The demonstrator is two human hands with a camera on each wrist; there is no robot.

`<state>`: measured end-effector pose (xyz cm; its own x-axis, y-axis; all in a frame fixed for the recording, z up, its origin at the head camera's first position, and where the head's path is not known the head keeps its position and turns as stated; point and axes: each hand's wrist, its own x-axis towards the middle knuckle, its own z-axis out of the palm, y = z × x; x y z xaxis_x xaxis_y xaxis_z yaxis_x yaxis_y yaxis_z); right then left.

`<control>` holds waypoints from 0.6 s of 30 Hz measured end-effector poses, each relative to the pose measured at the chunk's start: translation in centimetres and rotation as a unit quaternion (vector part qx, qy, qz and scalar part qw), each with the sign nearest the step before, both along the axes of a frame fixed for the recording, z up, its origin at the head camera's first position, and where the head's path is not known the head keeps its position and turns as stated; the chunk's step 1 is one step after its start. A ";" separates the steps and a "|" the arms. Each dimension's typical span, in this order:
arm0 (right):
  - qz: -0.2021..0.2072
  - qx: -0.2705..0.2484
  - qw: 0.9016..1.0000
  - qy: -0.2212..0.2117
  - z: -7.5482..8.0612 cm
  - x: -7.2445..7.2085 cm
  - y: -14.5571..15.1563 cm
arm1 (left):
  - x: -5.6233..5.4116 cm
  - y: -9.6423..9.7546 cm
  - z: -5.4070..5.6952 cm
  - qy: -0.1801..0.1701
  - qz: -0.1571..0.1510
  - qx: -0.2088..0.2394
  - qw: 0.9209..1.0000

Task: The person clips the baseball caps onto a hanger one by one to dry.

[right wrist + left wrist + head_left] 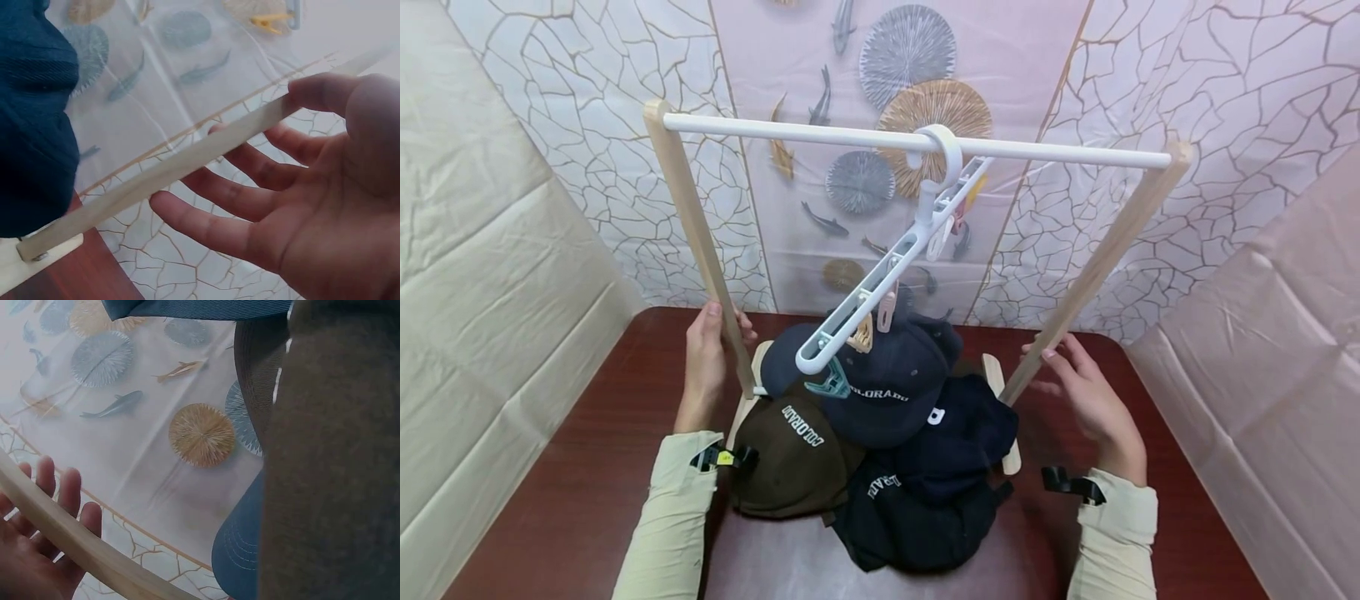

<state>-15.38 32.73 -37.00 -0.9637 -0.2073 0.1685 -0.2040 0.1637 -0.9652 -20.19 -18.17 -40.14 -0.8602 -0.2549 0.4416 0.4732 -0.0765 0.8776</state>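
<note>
"Can you read the dark blue cap (917,367)?"

"Not its first letter; the teal clip (829,383) covers that. Part of the word on the black cap (925,529) is out of sight too."

"And the far clips (937,240)?"

"They overlap, too small to count."

"The hands?"

"From the head, the left post (692,225) hides part of the left hand (703,362). The right hand (312,200) runs off its wrist view's right edge, and the right post (1097,271) fades into glare there."

"The brown cap (337,456)?"

"Cut off by the left wrist view's right edge."
</note>
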 end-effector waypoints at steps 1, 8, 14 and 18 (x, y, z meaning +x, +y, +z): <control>0.004 0.003 1.000 -0.001 0.0 0.1 0.1 | 0.0 0.0 0.0 0.002 -0.003 0.002 1.000; 0.022 0.029 0.999 0.000 0.7 0.5 0.6 | 0.2 0.1 -0.2 0.016 -0.003 -0.001 1.000; -0.009 0.152 0.987 -0.041 2.2 1.3 0.4 | 0.4 -0.3 -0.1 0.025 -0.011 0.000 1.000; -0.030 0.249 0.967 -0.044 3.9 3.1 0.4 | 0.7 -0.2 0.7 0.016 0.014 -0.012 1.000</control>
<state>-12.24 33.12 -33.11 -0.9826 -0.1845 -0.0215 -0.0997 0.6215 -0.7771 -19.52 -18.40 -39.41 -0.8382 -0.2674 0.4753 0.5030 -0.0426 0.8632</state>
